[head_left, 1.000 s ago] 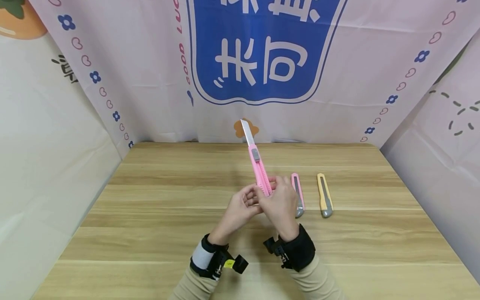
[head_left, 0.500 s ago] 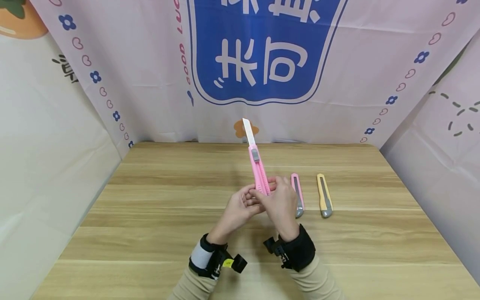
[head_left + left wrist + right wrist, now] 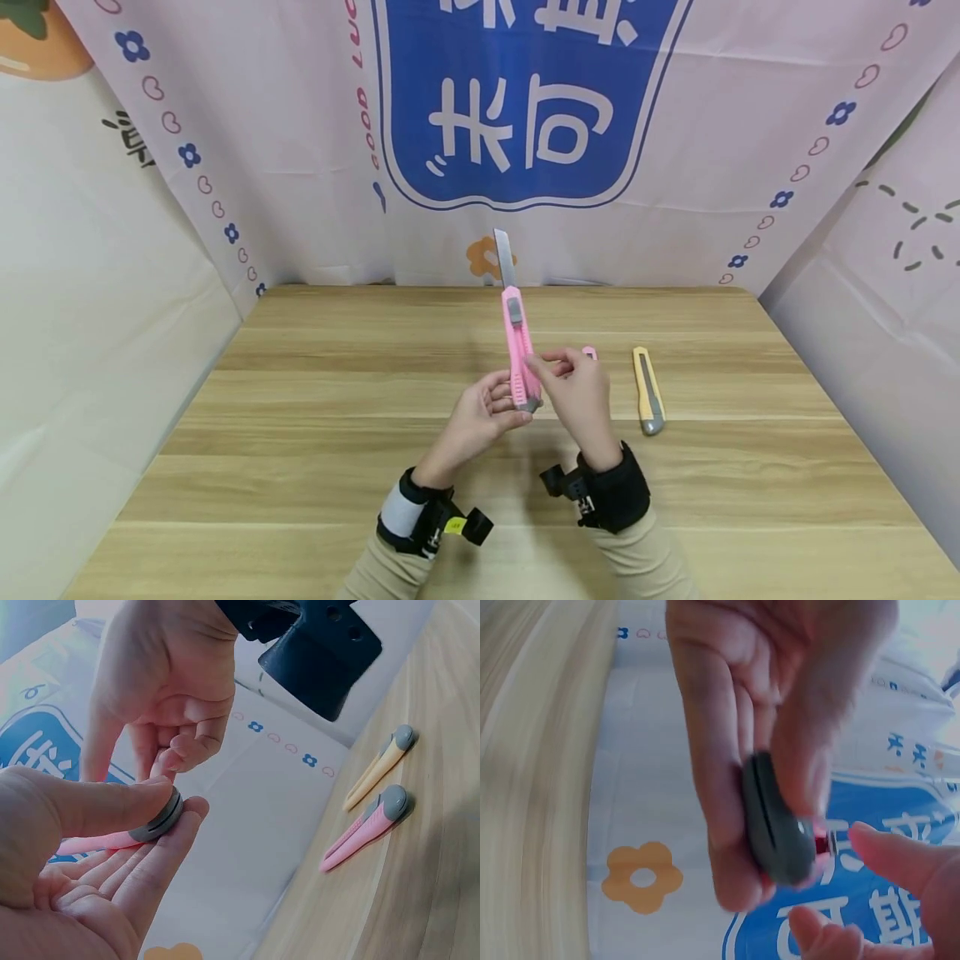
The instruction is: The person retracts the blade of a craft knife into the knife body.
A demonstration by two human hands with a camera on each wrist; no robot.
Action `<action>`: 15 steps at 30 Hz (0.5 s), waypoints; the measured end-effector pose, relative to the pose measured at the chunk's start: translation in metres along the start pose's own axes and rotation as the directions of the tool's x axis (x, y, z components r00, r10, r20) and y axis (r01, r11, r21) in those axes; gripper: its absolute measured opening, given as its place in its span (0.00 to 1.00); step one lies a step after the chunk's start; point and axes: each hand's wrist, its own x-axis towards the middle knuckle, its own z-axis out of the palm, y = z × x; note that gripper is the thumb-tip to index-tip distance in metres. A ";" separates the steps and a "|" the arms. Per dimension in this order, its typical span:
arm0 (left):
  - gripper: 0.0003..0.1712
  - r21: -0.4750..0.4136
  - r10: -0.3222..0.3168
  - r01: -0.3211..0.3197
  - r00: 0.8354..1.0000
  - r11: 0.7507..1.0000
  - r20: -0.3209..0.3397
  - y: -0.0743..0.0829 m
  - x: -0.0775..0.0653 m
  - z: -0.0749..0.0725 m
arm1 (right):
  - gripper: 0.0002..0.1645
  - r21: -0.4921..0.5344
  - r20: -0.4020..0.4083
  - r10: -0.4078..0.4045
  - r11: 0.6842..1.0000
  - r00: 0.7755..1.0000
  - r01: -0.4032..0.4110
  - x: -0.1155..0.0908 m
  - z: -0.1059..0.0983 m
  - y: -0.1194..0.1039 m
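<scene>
A person's left hand (image 3: 480, 417), at the centre of the head view, holds a pink utility knife (image 3: 520, 342) by its grey end cap (image 3: 159, 817), thumb on one side and fingers on the other. The knife points toward the top of the frame, tilted slightly left, its silver blade (image 3: 505, 258) extended. The right hand (image 3: 581, 396) is beside the knife's lower part, its fingers loosely bent; in the right wrist view its thumb and fingers are apart, with nothing seen held between them. Whether the thumb touches the knife, I cannot tell. Both wrists wear black straps (image 3: 617, 496) with small cameras, above beige sleeves (image 3: 633, 554). Just beyond the right hand, a second pink knife (image 3: 365, 825) lies on the table, mostly hidden in the head view but plain in the left wrist view. A yellow knife (image 3: 649, 392) lies near it, right of centre. The wood-grain table (image 3: 300, 467) fills the lower frame. Behind it hangs pale cloth (image 3: 315, 192) with a blue panel (image 3: 517, 187) of white characters at top centre and an orange flower (image 3: 480, 258) below that.
</scene>
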 end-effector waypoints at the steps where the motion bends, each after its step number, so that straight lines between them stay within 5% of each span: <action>1: 0.36 -0.002 -0.003 0.003 1.000 1.000 0.005 0.000 0.000 0.000 | 0.21 0.042 0.012 0.020 0.999 1.000 -0.021 0.002 -0.002 0.002; 4: 0.34 -0.001 -0.018 0.018 1.000 1.000 0.015 0.000 -0.001 0.000 | 0.21 0.192 0.064 0.069 0.978 0.996 -0.080 0.009 -0.008 0.008; 8: 0.33 -0.006 -0.026 0.027 0.998 1.000 0.050 -0.002 -0.001 0.001 | 0.22 0.405 0.155 0.104 0.900 0.982 -0.160 0.017 -0.011 0.016; 15: 0.35 0.048 -0.048 0.042 0.990 0.998 0.134 -0.003 -0.001 0.005 | 0.28 0.571 0.243 0.100 0.789 0.965 -0.226 0.024 -0.014 0.023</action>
